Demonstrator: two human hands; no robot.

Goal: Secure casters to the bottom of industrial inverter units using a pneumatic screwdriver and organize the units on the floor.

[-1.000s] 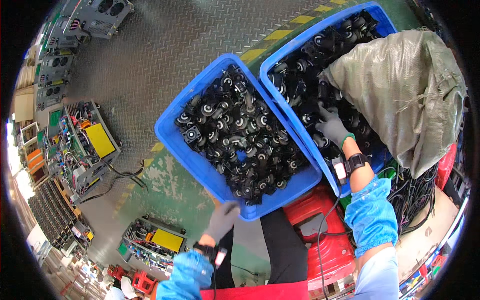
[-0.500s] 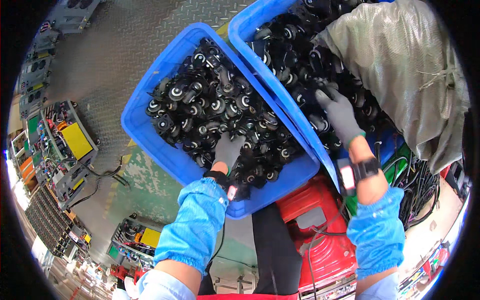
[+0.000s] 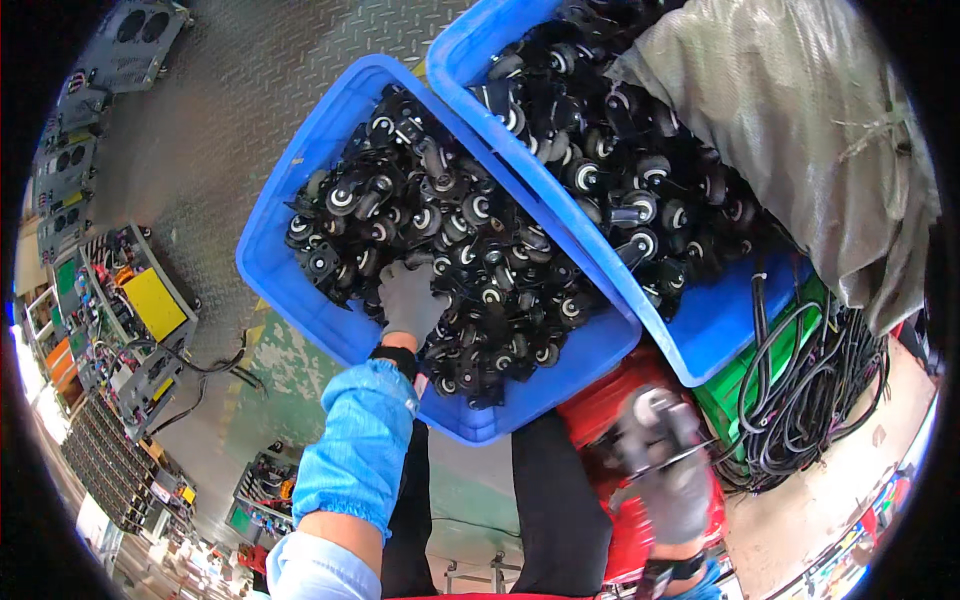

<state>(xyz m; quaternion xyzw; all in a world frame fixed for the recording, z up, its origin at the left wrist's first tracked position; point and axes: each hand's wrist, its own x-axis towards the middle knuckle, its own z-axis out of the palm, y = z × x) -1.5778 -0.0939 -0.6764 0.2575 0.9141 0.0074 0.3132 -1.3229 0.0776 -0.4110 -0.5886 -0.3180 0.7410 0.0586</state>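
Bin (image 3: 272, 225) of casters (image 3: 475, 215).
Left hand (image 3: 412, 297) sits among them, we cannot tell its grip; right hand (image 3: 678, 500), blurred, grasps a caster (image 3: 652, 415) over the red stool (image 3: 615, 383).

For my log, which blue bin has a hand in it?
The left bin, where the left hand is among the wheels; the right bin, partly hidden by the grey sack, has none.

We see fairly bright, even light, white glare at the left edge and sheen on the grey sack (image 3: 790, 110) at upper right; blur smears the right hand (image 3: 676, 495) at lower right, and fisheye distortion bends the outskirts.
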